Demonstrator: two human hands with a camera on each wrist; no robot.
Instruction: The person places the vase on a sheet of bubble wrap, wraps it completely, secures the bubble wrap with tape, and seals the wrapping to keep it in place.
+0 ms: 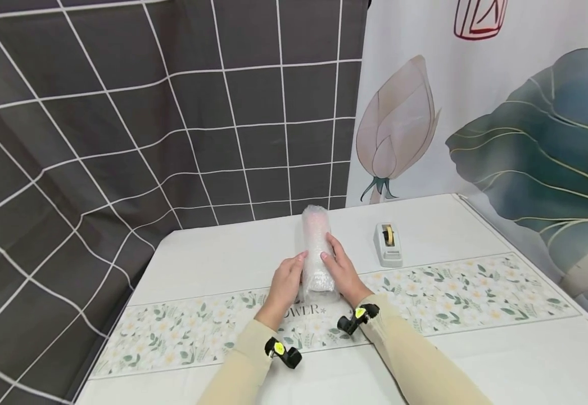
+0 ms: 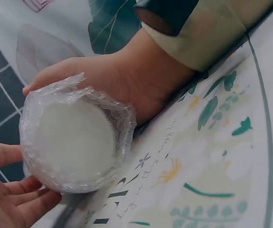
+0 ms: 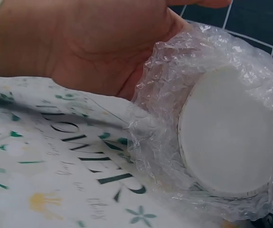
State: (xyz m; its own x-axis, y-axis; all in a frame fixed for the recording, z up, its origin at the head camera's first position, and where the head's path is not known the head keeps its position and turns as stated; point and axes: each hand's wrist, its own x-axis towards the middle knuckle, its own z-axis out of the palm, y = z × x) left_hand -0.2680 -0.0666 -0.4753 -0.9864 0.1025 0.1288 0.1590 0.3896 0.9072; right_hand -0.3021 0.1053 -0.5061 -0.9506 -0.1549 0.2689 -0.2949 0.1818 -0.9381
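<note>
A cylinder in bubble wrap (image 1: 316, 242), pinkish toward its far end, lies between both hands over the table. My left hand (image 1: 285, 286) holds its left side, and my right hand (image 1: 345, 271) grips the right side, thumb on top. In the left wrist view, the fingers of the left hand (image 2: 15, 199) curve under the wrap. The cylinder's flat, round white end (image 2: 77, 142) faces that camera. Loose wrap (image 3: 160, 118) sticks out around this end in the right wrist view, beside the right palm. What the wrap covers shows only dimly.
A white tape dispenser (image 1: 389, 256) with a yellowish roll stands right of the cylinder. The white table (image 1: 213, 253) carries a flower-printed band (image 1: 188, 334). Behind it hang a dark grid-patterned curtain (image 1: 253, 146) and a pale one with a flower bud (image 1: 397, 124).
</note>
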